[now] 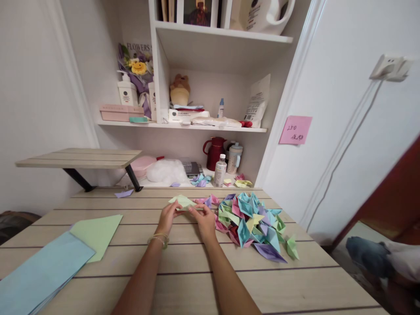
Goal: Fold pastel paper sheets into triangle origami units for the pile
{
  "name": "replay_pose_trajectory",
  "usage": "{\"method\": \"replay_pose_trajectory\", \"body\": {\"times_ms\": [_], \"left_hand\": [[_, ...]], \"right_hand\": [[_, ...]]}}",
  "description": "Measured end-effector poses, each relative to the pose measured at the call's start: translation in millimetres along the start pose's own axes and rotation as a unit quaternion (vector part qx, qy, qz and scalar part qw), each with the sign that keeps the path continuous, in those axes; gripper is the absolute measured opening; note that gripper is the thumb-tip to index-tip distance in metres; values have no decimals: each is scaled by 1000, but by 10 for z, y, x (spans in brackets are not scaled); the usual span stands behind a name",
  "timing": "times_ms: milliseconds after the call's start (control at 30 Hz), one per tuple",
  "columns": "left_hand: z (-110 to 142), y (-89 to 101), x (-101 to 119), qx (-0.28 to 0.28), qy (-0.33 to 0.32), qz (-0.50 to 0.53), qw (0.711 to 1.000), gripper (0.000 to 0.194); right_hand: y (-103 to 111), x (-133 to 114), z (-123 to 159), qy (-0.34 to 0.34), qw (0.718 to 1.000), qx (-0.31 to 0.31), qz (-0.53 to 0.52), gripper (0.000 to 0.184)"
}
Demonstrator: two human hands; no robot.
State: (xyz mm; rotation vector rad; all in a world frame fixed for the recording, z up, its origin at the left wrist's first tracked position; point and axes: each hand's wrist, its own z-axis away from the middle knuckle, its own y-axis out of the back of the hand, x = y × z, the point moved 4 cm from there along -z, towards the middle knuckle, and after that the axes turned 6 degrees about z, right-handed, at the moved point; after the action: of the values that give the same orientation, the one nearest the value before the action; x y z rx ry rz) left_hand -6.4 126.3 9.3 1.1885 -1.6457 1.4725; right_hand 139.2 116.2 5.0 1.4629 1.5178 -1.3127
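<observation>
- We hold one light green folded paper (182, 201) near the middle of the bench (183, 262), toward its far edge, with both hands on it.
- Our left hand (168, 215) has its fingers closed on the left part of the paper—the thumb and fingertips meet around it.
- Our right hand (204, 217) pinches the right part, its thumb and fingers nearly together; the folds under the fingertips are too small for us to read.
- We wear thin bracelets (159, 239) on the left wrist.
- Just right of our right hand we have a heap of folded paper pieces (249, 218) in blue, green, pink, purple, yellow and red.
- At the heap's near side lie a purple folded piece (269, 252) and a green folded piece (292, 248).
- To our left we see a stack of blue paper (42, 271), overlapping part of the flat green paper (102, 234).
- A small purple paper (124, 194) lies near the foot of the raised stand (78, 158).
- Beyond the bench, we see a clear bottle (220, 172) standing upright in front of a dark red jug (215, 153)—more folded paper lies around the bottle.
</observation>
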Motion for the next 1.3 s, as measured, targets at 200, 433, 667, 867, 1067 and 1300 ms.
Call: {"method": "replay_pose_trajectory", "body": {"times_ms": [200,433,667,867,1067,1300], "left_hand": [[37,-66,55,-10,-10,-39,999,28],[18,-66,44,-9,3,22,1000,71],[-1,-64,-7,-26,31,-23,999,44],[-11,-48,-43,-27,36,-52,998,28],[-19,-32,-76,-40,54,-27,997,21],[54,-67,-34,-39,69,-12,997,26]], "right_hand": [[21,74,-33,-22,999,16,-46,29],[1,113,-24,-38,998,-11,-48,47],[-31,61,-23,-21,999,-40,-27,25],[-30,53,-14,-36,998,-41,-29,26],[-7,95,-33,-36,999,-27,-13,29],[42,74,-53,32,997,-3,64,19]]}}
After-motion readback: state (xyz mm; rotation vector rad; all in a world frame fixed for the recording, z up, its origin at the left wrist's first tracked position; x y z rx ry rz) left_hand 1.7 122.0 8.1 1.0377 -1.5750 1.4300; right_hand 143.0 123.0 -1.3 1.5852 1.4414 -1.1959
